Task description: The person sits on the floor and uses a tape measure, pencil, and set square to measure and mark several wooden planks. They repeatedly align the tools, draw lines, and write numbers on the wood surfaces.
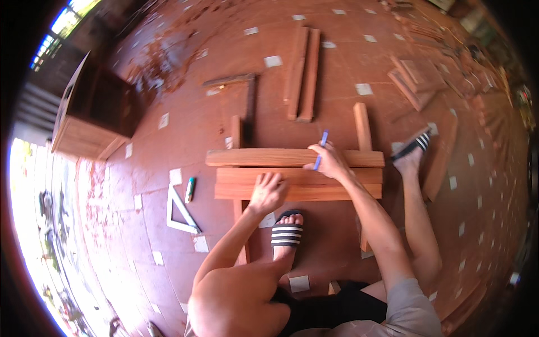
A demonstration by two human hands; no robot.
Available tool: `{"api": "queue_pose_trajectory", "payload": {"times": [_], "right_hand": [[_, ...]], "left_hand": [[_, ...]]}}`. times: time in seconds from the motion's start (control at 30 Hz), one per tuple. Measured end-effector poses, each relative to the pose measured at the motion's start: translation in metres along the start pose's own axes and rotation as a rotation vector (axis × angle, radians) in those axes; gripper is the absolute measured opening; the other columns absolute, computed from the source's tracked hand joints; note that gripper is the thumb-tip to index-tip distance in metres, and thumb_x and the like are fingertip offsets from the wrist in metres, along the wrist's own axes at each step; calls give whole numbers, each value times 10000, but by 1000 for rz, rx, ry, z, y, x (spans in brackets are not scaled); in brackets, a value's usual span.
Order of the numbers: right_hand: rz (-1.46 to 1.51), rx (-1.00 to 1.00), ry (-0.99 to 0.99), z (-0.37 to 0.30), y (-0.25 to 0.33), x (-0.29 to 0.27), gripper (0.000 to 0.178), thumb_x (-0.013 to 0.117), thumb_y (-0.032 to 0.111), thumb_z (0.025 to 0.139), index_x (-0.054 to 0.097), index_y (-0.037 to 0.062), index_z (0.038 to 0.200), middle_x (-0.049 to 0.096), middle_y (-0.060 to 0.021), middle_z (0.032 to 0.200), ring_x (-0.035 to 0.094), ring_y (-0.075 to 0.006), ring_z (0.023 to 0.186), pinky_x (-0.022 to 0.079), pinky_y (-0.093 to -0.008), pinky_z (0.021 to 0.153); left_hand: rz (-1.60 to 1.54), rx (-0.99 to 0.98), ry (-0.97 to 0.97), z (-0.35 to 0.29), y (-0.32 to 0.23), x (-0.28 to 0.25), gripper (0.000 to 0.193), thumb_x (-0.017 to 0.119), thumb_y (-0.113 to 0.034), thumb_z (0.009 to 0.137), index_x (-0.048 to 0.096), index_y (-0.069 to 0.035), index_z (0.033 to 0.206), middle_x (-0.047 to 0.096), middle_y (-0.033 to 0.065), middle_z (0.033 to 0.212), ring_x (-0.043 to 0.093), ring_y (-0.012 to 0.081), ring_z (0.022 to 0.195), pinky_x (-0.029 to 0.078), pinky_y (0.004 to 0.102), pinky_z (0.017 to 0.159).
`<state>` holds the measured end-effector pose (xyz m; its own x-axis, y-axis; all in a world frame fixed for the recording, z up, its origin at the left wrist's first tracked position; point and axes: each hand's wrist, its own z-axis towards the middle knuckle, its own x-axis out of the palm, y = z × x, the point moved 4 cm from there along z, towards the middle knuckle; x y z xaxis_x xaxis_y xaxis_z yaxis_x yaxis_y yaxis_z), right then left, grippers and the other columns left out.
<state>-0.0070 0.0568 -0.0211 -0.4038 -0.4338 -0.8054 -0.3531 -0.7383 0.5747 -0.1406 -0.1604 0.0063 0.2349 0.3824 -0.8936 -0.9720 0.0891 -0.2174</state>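
Several reddish-brown wooden bars point(241, 185) lie side by side across two wooden supports. My left hand point(269, 192) rests on the nearer bars, fingers slightly bent and apart, pressing on the wood without visibly wrapping round it. Between the fingers of my right hand point(331, 162) is a slim blue pen point(321, 150), tilted with one end up. That hand is over the farther bar point(258, 157), right of the middle; a narrow gap separates this bar from the nearer ones. The two supports run under the bars, a right one point(362, 126) and a left one point(237, 132).
On the tiled floor at left lie a metal triangle square point(182, 213) and a green marker-like tube point(190, 189). Beyond the bars are loose wooden strips point(310, 73) and an L-shaped square point(250, 95). A wooden cabinet point(90, 132) stands far left; wood pieces point(412, 81) lie far right.
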Motion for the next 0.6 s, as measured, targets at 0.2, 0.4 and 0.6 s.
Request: {"api": "queue_pose_trajectory", "payload": {"times": [0.2, 0.4, 0.6], "right_hand": [[10, -80, -16, -5, 8, -4, 599, 888, 471, 782, 708, 27, 1141, 699, -183, 1052, 635, -400, 1071, 504, -484, 954], [298, 83, 90, 26, -27, 8, 463, 856, 451, 860, 698, 16, 888, 665, -166, 712, 686, -338, 681, 522, -431, 622], [-43, 462, -290, 117, -74, 54, 787, 948, 362, 737, 589, -71, 1287, 692, -283, 1116, 661, -438, 1085, 554, -495, 928]], "left_hand": [[55, -25, -125, 5, 1, 21, 236, 728, -254, 849, 678, -152, 1056, 577, 62, 1020, 568, 289, 1006, 456, 450, 865], [-18, -91, -115, 13, 2, 27, 154, 759, -227, 826, 702, -146, 943, 597, 51, 968, 597, 266, 983, 463, 451, 839], [-50, -113, -91, 19, 3, 25, 185, 762, -182, 788, 695, -139, 955, 617, 47, 961, 609, 261, 918, 473, 428, 811]]}}
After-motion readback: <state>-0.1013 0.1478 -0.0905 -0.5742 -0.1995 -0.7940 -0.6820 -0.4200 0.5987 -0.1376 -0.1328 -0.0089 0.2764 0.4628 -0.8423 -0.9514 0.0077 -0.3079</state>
